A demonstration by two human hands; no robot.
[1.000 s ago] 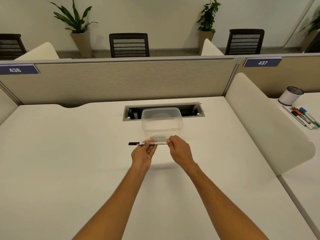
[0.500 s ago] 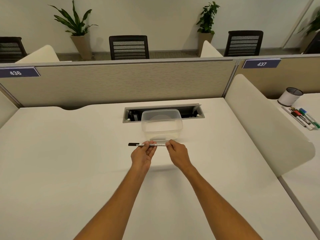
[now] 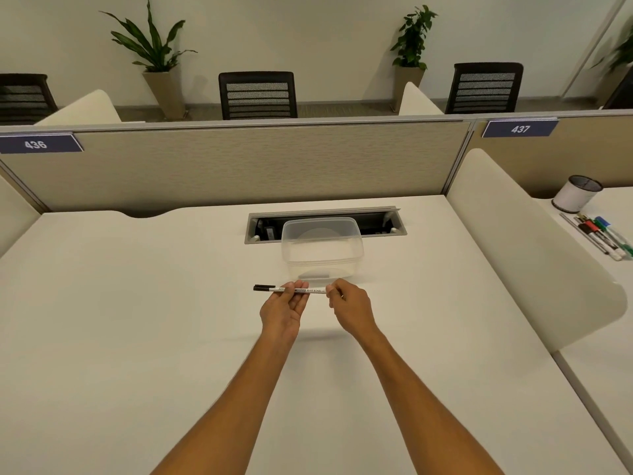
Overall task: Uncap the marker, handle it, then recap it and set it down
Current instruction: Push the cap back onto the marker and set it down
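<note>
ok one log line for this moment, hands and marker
marker: level, black cap on, above desk | left hand: grips middle | right hand: pinches right end | clear tub: behind

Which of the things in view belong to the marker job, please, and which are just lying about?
In use: marker, cap, left hand, right hand.
Lying about: clear tub, pen cup, spare markers, cable tray.

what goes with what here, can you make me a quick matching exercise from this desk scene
Things:
1. marker
2. clear container
3. white cup
4. left hand

Places or states:
A. stands on the neighbouring desk, far right
B. held level between both hands
C. pinches the marker near its middle
D. sits empty just beyond the hands

Pairs: 1-B, 2-D, 3-A, 4-C
</note>
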